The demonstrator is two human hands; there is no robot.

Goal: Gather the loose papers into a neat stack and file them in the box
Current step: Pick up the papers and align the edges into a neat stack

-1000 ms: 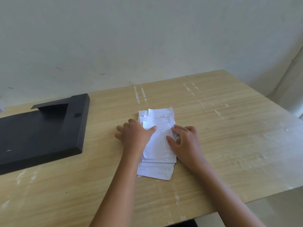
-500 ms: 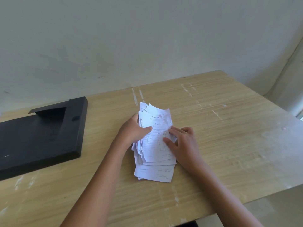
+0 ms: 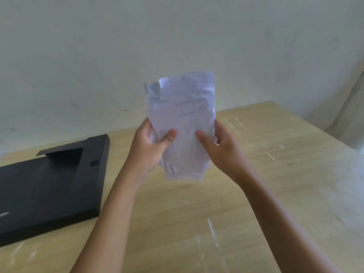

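Observation:
A bundle of white printed papers [image 3: 183, 119] is held upright above the wooden table, its edges uneven and its lower sheets fanned out. My left hand [image 3: 151, 146] grips the bundle's left edge, thumb across the front. On the right edge, my right hand [image 3: 220, 148] holds it with the thumb on the front sheet. The flat black box [image 3: 49, 186] lies on the table to the left, well apart from both hands, with a raised flap near its far end.
The wooden table [image 3: 256, 194] runs to a pale wall behind, and its right edge shows at the far right. White scuff marks streak the tabletop.
The papers lay on the table under both hands; now both hands have lifted the whole bundle off the table and stood it upright in the air.

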